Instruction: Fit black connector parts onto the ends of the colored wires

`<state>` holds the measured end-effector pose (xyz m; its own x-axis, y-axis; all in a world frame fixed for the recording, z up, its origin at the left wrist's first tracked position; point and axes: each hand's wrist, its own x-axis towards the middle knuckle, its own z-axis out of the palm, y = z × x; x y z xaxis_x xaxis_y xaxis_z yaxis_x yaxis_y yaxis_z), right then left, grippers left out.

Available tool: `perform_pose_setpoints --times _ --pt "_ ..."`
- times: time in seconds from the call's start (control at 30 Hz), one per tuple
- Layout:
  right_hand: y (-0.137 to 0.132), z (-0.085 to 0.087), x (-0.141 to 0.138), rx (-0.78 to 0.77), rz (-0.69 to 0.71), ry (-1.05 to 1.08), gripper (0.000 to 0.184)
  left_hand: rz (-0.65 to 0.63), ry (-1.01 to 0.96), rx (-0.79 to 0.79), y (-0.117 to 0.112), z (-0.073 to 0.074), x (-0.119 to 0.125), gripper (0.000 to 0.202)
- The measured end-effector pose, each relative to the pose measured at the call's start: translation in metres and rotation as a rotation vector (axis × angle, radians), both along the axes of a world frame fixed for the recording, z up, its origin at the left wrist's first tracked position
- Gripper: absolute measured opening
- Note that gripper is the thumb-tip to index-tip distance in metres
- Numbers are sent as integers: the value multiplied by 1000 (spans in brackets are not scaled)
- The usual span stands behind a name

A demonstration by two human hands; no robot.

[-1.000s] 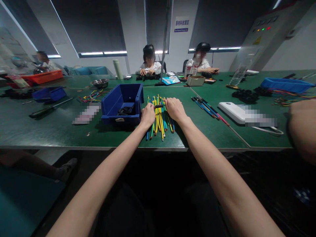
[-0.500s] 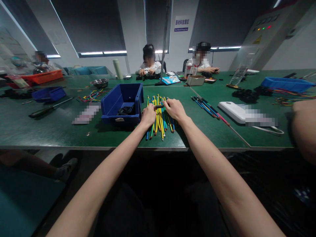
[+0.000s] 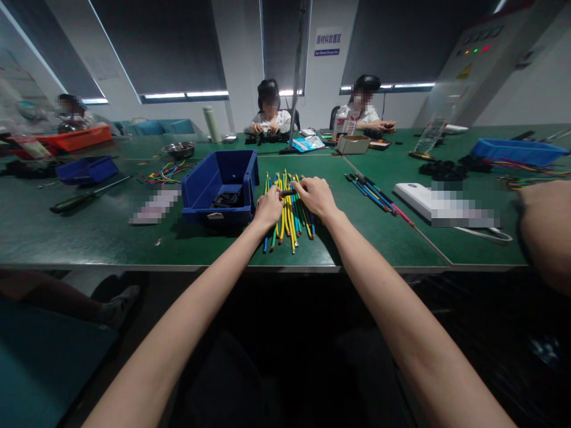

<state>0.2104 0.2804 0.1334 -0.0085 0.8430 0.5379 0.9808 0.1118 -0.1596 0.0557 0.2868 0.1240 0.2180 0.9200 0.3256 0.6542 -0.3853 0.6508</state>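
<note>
My left hand [image 3: 269,206] and my right hand [image 3: 316,197] are both closed, facing each other over the table. Between them they hold a short black wire [image 3: 288,192] by its two ends, lying roughly crosswise. Beneath it, a loose pile of cut yellow, green and blue wires [image 3: 286,226] with bare ends points toward me. Just left of my left hand stands a dark blue bin [image 3: 207,205] with black parts [image 3: 228,199] in it. My fingertips are partly hidden behind the hands.
Blue, black and red wires [image 3: 372,193] lie to the right, beside a white power bank [image 3: 414,199]. A screwdriver [image 3: 74,203] and a smaller blue bin [image 3: 87,171] are at left. Two people [image 3: 270,113] sit across the green table [image 3: 89,244]; someone's arm [image 3: 546,232] is close on my right.
Both hands keep their grip on the black wire in nearly the same place. The person's arm at the far right has shifted slightly left.
</note>
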Motion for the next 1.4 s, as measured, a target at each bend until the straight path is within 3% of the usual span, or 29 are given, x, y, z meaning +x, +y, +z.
perform_pose_setpoints --times 0.3,0.8,1.4 --pt "3 -3 2 -19 -5 -3 47 17 -87 38 0 1 -2 21" --pt "3 -3 1 -54 -53 102 47 -47 -135 172 -1 0 -2 24" --pt "4 -3 1 -68 -23 158 52 -33 -171 161 2 -1 -2 23"
